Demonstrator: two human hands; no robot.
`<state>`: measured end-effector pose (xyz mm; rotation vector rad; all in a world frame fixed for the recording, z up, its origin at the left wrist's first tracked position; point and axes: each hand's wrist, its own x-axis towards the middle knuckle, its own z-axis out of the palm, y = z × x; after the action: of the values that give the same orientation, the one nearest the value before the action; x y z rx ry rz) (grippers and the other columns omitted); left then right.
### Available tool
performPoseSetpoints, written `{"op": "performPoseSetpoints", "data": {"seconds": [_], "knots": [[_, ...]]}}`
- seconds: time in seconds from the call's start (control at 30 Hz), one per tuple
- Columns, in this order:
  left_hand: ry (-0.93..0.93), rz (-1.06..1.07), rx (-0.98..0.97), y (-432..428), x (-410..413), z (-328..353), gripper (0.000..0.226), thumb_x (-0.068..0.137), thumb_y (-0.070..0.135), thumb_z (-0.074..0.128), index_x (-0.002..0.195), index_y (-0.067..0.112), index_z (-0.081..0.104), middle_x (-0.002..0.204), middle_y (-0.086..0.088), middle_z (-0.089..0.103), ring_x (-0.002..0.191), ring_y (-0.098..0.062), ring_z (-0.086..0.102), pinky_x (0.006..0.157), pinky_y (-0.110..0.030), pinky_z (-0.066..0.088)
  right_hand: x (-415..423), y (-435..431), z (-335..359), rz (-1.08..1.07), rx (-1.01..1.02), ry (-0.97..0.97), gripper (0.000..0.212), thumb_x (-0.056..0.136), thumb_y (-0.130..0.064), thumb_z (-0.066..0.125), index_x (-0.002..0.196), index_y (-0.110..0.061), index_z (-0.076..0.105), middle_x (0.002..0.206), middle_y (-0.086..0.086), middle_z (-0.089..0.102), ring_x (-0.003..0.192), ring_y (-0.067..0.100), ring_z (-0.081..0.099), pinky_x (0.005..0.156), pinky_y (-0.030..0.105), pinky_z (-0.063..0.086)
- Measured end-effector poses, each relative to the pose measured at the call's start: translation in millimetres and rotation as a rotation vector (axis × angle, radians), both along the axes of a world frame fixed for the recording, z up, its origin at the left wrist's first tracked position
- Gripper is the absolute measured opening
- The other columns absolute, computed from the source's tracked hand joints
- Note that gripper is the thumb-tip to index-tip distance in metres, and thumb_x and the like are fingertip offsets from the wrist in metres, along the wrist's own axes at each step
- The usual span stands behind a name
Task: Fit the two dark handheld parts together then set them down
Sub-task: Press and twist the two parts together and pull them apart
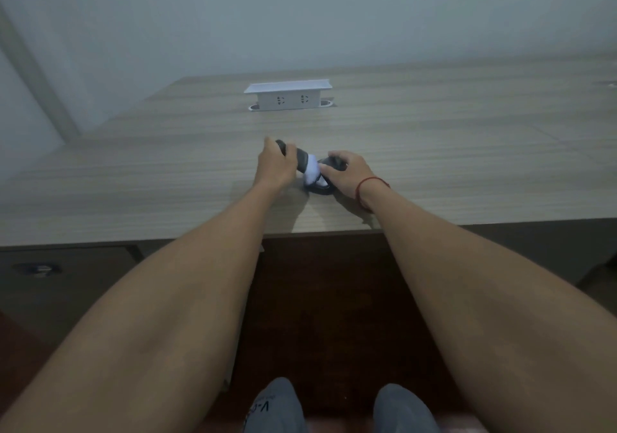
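The table (434, 152) is pale wood with long thin stripes, and a white box (287, 96) with plug holes stands at its far side. The left hand (275, 165) is wrapped around a dark round handle (293, 153) with a white end, and the right hand (347, 173) grips a dark ring (325, 190). The two parts touch between the hands, low over the table near its front edge.
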<state>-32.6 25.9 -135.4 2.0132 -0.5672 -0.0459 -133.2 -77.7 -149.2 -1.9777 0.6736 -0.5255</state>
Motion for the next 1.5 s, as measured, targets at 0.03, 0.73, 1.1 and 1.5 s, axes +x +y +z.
{"op": "performPoseSetpoints", "data": {"seconds": [0.03,0.73,1.1,1.5], "knots": [[-0.012,0.028,0.050,1.9,0.6,-3.9,0.031,0.100,0.031,0.040,0.112,0.003,0.044,0.115,-0.021,0.059,0.101,-0.038,0.062,0.085,-0.042,0.053,-2.0,-1.2,1.4,0.017,0.012,0.002,0.054,0.090,-0.024,0.065,0.139,-0.011,0.048,0.141,0.009,0.050,0.129,0.023,0.048,0.107,0.029,0.039],[-0.064,-0.005,0.055,-4.4,-2.2,1.9,0.032,0.099,0.027,0.042,0.115,0.000,0.047,0.102,-0.011,0.051,0.093,-0.026,0.051,0.081,-0.037,0.045,-7.2,0.6,-3.3,0.092,-0.068,0.112,0.098,0.071,-0.033,0.082,0.150,-0.010,0.027,0.152,0.007,0.037,0.137,0.024,0.039,0.107,0.033,0.035],[0.098,0.078,-0.010,-8.3,0.2,0.9,0.035,0.099,0.027,0.043,0.121,0.001,0.046,0.119,-0.020,0.059,0.110,-0.036,0.059,0.086,-0.037,0.046,-5.0,3.3,-3.2,0.047,-0.087,0.084,0.087,0.070,-0.030,0.081,0.144,-0.011,0.039,0.145,0.009,0.041,0.129,0.025,0.045,0.106,0.035,0.040],[0.045,-0.039,-0.104,-4.8,4.4,-2.2,0.025,0.099,0.031,0.043,0.105,0.007,0.044,0.099,-0.014,0.054,0.084,-0.023,0.052,0.065,-0.028,0.042,-9.5,0.0,-6.3,0.032,-0.098,0.052,0.071,0.075,-0.018,0.077,0.138,-0.013,0.044,0.136,0.007,0.051,0.108,0.016,0.049,0.086,0.022,0.038]]}}
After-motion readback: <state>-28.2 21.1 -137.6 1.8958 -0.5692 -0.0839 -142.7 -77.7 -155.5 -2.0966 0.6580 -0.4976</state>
